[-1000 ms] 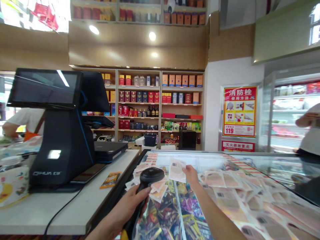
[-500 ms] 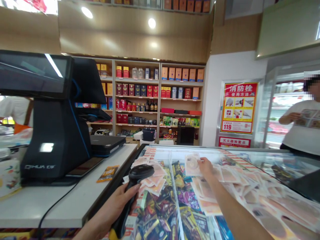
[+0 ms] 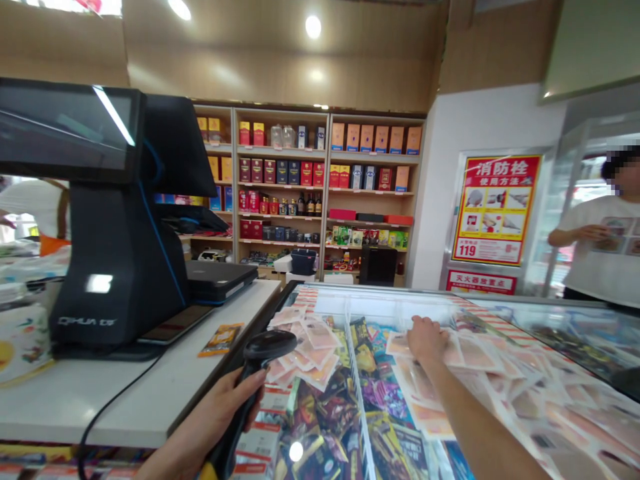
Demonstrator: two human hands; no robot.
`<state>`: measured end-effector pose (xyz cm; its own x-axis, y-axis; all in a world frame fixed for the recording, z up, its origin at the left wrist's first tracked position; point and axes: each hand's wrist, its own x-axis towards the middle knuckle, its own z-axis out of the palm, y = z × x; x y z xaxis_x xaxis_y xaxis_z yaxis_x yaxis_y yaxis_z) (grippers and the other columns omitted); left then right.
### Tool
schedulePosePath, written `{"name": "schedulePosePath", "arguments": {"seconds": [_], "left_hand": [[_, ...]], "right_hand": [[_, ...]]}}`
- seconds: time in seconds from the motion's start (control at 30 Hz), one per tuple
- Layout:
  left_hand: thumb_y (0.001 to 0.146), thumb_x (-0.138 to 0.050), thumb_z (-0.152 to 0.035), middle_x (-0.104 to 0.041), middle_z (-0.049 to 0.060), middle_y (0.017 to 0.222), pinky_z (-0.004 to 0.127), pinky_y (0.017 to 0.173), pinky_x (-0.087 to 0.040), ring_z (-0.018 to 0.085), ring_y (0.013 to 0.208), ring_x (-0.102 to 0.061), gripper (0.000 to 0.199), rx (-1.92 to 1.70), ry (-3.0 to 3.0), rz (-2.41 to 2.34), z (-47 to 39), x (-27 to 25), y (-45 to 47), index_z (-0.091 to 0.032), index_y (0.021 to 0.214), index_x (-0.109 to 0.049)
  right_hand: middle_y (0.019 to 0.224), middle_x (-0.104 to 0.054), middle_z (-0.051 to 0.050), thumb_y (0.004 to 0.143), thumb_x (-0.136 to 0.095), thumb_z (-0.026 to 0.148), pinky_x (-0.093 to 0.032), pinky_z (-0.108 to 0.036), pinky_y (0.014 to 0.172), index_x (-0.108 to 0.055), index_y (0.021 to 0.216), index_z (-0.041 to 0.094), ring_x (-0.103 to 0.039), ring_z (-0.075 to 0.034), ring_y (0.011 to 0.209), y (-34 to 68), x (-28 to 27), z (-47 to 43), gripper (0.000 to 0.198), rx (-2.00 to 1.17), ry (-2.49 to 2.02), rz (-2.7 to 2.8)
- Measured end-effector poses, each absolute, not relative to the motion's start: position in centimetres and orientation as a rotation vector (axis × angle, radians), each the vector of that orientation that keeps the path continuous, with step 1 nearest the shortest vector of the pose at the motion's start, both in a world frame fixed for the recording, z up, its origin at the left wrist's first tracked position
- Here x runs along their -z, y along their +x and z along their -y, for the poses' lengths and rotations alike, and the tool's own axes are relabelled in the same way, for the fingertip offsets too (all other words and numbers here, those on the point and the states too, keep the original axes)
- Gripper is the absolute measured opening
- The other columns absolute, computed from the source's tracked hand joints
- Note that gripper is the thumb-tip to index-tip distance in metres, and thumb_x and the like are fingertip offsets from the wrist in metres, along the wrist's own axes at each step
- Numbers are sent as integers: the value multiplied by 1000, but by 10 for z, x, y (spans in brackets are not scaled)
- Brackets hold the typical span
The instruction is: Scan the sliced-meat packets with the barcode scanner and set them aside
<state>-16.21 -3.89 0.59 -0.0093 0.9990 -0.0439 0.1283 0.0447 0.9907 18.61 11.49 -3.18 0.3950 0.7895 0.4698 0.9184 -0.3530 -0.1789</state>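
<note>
My left hand point(image 3: 237, 400) is closed round the grip of a black barcode scanner point(image 3: 270, 345), whose head points up and away over the left part of a glass-topped case. Out over the packets on the right, my right hand point(image 3: 427, 337) bends its fingers down. It touches the pile of flat, clear-wrapped packets point(image 3: 480, 357), and what its fingertips hold is hidden. A flat packet point(image 3: 398, 343) lies just left of that hand. More flat packets point(image 3: 307, 347) are heaped beyond the scanner.
A white divider point(image 3: 357, 387) splits the case, with colourful snack bags point(image 3: 323, 420) below. On the white counter point(image 3: 135, 407) at left stand a cash register point(image 3: 120, 267) and an orange packet point(image 3: 221, 340). At right, a person point(image 3: 600, 247) stands behind the case.
My right hand has moved right and down from a raised, pale packet onto the pile. The view has shifted slightly. My left hand keeps hold of the barcode scanner.
</note>
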Motion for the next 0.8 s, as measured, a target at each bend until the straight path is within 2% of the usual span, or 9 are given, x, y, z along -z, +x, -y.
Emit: {"name": "schedulePosePath", "arguments": {"seconds": [0.07,0.2,0.37,0.5,0.6,0.67,0.8], "left_hand": [[62,-50,-53,-44,-5,38,17,39,-28,6,37,-36,38,-1118,1248,-1348,40,-7,-163,-17,52,-44],[60,-51,-54,-43,-5,38,17,37,-29,7,37,-35,37,-1117,1215,-1379,41,-8,-165,-18,52,-45],[60,-51,-54,-42,-5,40,18,38,-31,8,39,-36,37,-1111,1231,-1392,43,-8,-173,-18,52,-46],[60,-51,-54,-42,-5,40,18,39,-31,7,39,-37,38,-1099,1210,-1392,43,-8,-180,-18,53,-45],[60,-51,-54,-42,-5,40,17,37,-31,7,39,-36,38,-1092,1196,-1373,45,-10,-181,-18,52,-44],[60,-52,-54,-41,-5,40,17,37,-30,7,38,-36,38,-1095,1198,-1356,47,-12,-180,-18,52,-44],[60,-53,-53,-41,-5,40,17,36,-29,6,37,-34,38,-1107,1209,-1313,56,-16,-175,-17,52,-44]], "right_hand": [[98,-57,-12,73,-43,29,-31,-42,78,-53,99,18,-48,-26,97,159,33,-120,30,353,-2138,1532],[92,-61,-11,72,-38,48,-36,-40,75,-58,91,19,-52,-26,92,85,42,-131,40,-186,-1975,1690],[96,-59,-17,58,-50,58,-34,-45,78,-57,92,14,-51,-31,95,20,47,-133,57,-332,-1961,1698],[99,-58,-19,47,-61,54,-32,-48,81,-56,93,11,-48,-34,98,11,42,-131,63,-429,-1982,1637],[102,-56,-19,43,-65,48,-35,-45,79,-56,94,13,-49,-33,97,17,44,-133,63,-489,-1976,1590],[98,-59,-16,45,-66,40,-39,-39,74,-57,89,15,-53,-30,92,23,49,-135,51,-520,-1912,1578],[81,-63,-15,45,-65,22,-43,-34,65,-59,64,16,-57,-29,84,36,62,-139,21,-553,-1804,1516]]}}
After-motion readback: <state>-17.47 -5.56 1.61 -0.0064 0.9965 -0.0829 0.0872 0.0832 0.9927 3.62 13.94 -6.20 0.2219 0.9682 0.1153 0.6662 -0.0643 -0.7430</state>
